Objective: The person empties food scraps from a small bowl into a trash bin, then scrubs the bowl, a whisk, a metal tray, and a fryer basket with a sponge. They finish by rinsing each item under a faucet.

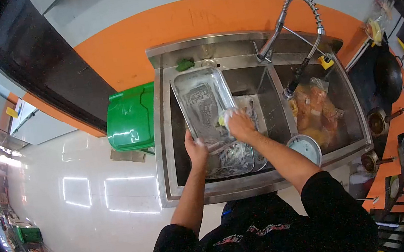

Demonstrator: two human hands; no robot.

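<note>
Where the left hand (196, 149) holds the near corner of a shallow, rectangular silver metal tray (198, 119), its thumb lies on the rim — the other fingers are mostly hidden. Foamy and bunched together, the right hand's (238, 124) fingers press a yellow-green pad (221, 119) against the tray's right side. Below those fingers, more metal trays (235, 160) lie in the steel sink (271, 105).

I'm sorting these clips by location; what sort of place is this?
Probably a commercial kitchen's washing-up area: there is a two-basin metal sink, a spring-hose tap above it, and a dark wok off to the right.
</note>
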